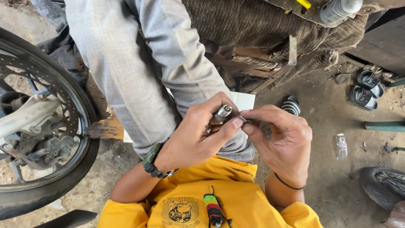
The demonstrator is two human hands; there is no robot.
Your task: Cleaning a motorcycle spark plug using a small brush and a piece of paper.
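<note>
2 hands: left grip [192, 137] clenches silvery spark plug [221, 114], right [280, 139] pinches its tip.

Single view only: head-worn camera, facing steeply down over the wearer's chest (yellow shirt [211, 202] at 6 o'clock). Close range on both hands, frame centre. Motorcycle wheel [42, 126] at 9 o'clock, dirt floor [337, 177] at 3 o'clock, a seated person's grey trousers [139, 63] at 12 o'clock.

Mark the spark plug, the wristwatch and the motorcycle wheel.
spark plug [222, 113]: head view, metal body above the thumb.
wristwatch [152, 160]: head view, green strap on the wrist.
motorcycle wheel [86, 139]: head view, tyre's right edge.
</note>
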